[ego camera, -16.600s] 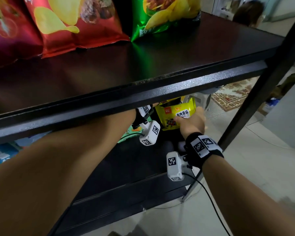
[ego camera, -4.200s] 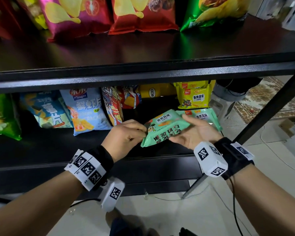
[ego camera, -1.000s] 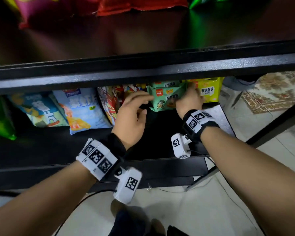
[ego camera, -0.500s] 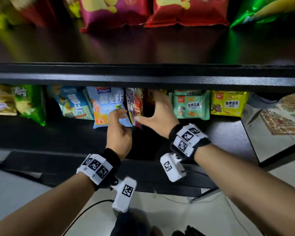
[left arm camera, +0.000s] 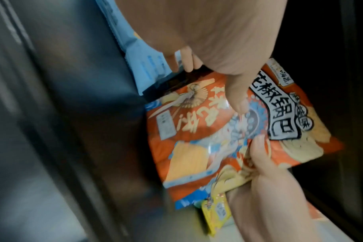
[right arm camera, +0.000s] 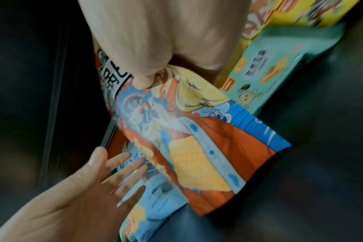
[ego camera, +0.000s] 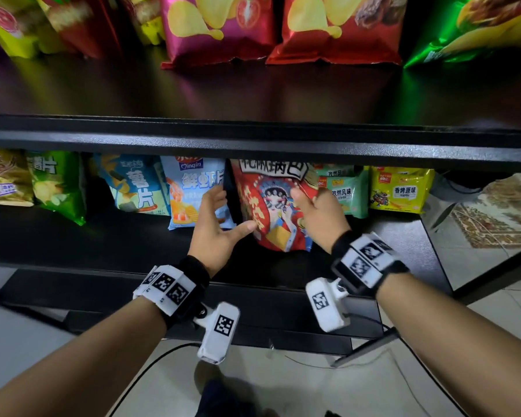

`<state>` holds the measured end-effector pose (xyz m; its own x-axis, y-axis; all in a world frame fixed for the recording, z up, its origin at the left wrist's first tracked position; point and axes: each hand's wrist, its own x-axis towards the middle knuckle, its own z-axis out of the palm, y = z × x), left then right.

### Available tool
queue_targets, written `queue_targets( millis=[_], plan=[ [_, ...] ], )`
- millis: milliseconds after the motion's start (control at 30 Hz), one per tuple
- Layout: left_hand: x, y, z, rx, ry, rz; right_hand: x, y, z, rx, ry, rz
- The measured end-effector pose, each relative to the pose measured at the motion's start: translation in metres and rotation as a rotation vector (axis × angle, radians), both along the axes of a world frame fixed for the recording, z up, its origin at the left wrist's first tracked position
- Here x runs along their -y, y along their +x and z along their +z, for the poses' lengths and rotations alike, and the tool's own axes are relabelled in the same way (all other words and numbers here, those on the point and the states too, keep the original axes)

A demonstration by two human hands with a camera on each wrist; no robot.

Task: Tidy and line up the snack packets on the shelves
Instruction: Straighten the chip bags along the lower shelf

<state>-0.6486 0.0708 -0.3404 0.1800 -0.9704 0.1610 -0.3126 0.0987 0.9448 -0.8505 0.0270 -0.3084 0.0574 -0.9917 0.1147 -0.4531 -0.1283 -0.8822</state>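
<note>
Red packet (ego camera: 271, 206) pinched by right hand (ego camera: 319, 218) (left hand (ego camera: 214, 227) spread).

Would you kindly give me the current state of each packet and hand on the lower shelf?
red packet: upright, pinched by the right hand
right hand: gripping the red packet's right side
left hand: fingers spread, thumb touching the red packet
light blue packet: standing, behind the left hand
mint-green packet: standing
yellow packet: standing

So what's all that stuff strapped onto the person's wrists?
Each bare forearm wears a black wristband carrying white blocks printed with black square codes. Under each wrist hangs a small white camera housing, also bearing a code; the other sits below the right wrist. Thin black cables trail from them. No sleeves or gloves.
</note>
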Motion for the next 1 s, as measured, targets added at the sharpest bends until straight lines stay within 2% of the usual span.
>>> queue_targets(
  millis=[167,267,333,467,633,800,1000],
  plan=[
    [0.007,-0.025,0.021,-0.314,-0.030,-0.201,-0.030,-0.031,-0.007,0.259,0.049,0.133],
    [0.009,-0.037,0.023,-0.460,-0.044,-0.206,-0.039,-0.038,-0.007,0.371,0.025,0.162],
    [0.011,-0.037,0.024,-0.499,-0.060,-0.190,-0.041,-0.040,-0.005,0.433,-0.005,0.162],
    [0.011,-0.031,0.025,-0.475,-0.080,-0.244,-0.042,-0.039,-0.002,0.515,-0.034,0.171],
    [0.008,-0.029,0.021,-0.503,-0.041,-0.329,-0.038,-0.035,-0.014,0.495,-0.037,0.177],
    [0.006,-0.024,0.010,-0.485,0.012,-0.288,-0.032,-0.034,-0.032,0.487,0.010,0.095],
    [0.008,-0.011,-0.006,-0.144,0.227,-0.459,-0.029,-0.035,-0.034,0.448,0.036,0.055]
  ],
)
